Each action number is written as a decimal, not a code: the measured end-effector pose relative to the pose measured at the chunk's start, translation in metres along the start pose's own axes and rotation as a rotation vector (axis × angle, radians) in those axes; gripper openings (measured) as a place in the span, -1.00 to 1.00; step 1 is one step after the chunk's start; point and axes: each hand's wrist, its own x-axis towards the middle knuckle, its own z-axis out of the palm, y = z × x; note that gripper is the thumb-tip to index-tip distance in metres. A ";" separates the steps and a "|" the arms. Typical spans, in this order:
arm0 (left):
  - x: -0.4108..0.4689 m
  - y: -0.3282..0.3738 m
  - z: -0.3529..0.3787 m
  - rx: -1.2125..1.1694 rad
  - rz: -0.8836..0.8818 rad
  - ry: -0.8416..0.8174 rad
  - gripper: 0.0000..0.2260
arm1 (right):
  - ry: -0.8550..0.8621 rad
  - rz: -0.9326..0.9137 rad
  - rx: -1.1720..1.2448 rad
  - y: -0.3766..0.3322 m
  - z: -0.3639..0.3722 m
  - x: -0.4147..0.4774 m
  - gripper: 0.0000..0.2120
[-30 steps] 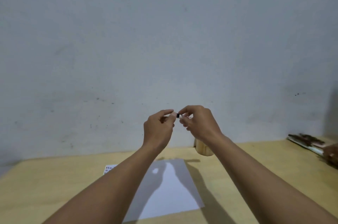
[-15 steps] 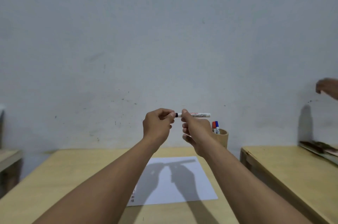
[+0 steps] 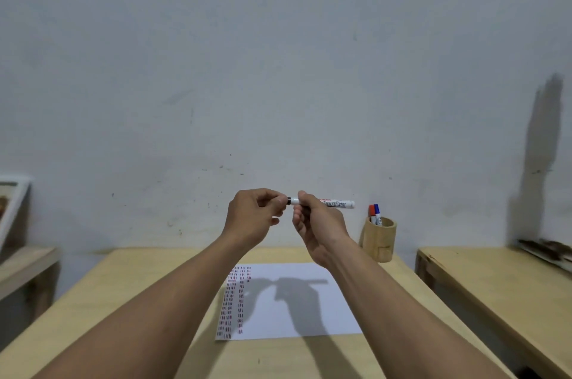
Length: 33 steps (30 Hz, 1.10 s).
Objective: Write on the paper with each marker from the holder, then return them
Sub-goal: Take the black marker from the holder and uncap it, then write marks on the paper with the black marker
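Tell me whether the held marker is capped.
Cannot tell: the left hand covers the marker's black end; the right hand grips its barrel.

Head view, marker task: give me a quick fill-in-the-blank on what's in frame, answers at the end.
1. The right hand holds the white marker level, while the left hand pinches its ____ cap end.
2. The holder contains ____ markers, one red-capped, one blue-capped.
3. The marks on the paper run along its ____ edge.
4. The holder stands on the table to the ____ of the paper.

Answers: black; two; left; right
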 end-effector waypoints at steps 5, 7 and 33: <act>-0.001 -0.010 -0.025 0.039 -0.064 0.036 -0.89 | 0.017 0.004 -0.055 0.017 0.000 0.003 -0.87; -0.001 -0.019 -0.036 0.115 -0.088 0.070 -0.95 | 0.002 0.022 -0.111 0.026 -0.002 0.004 -0.88; -0.026 -0.161 -0.072 0.864 -0.243 -0.008 -0.54 | 0.016 -0.158 -0.884 0.135 -0.033 0.068 -0.82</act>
